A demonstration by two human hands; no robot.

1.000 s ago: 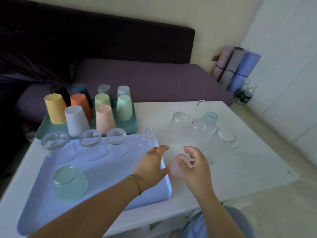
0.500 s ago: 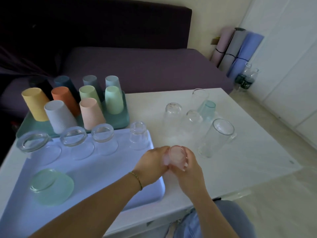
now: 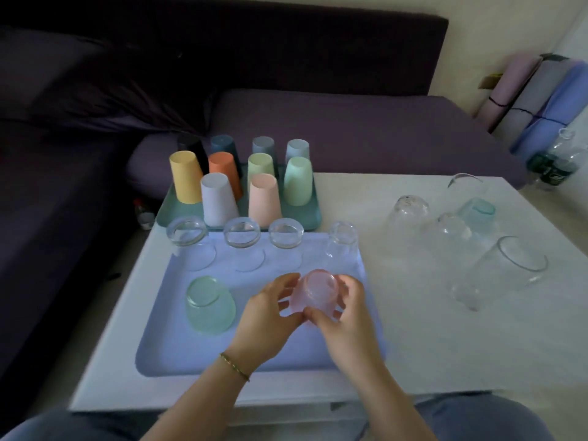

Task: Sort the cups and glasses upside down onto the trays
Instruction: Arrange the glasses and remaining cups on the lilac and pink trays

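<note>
We are putting the pink glass on the tray.
Our left hand and right hand are holding it bottom up, low in the middle; next we should be lowering it softly beside the green glass.

Left hand and right hand meet, fingers curled around a pink glass
</note>
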